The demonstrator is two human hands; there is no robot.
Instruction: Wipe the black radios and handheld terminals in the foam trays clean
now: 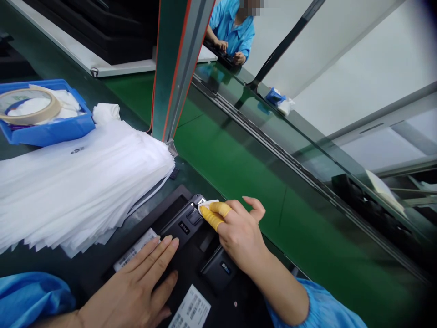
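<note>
Across a green surface (235, 157) from a co-worker (234, 34) at upper centre, the right hand (241, 232) pinches a white wipe (210, 202) against a Riton-marked device (179, 227) in the lower-centre black tray (190, 262) (white sheets (85, 182) heap at left), the left hand (138, 284) resting straight-fingered on the device, gripping nothing.

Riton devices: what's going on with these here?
A person's right hand, with yellow finger covers, holds a small white piece against the far end of one Riton device. The left hand rests, open, at its near end. A second Riton device sits beside it, partly hidden by the right hand.
</note>
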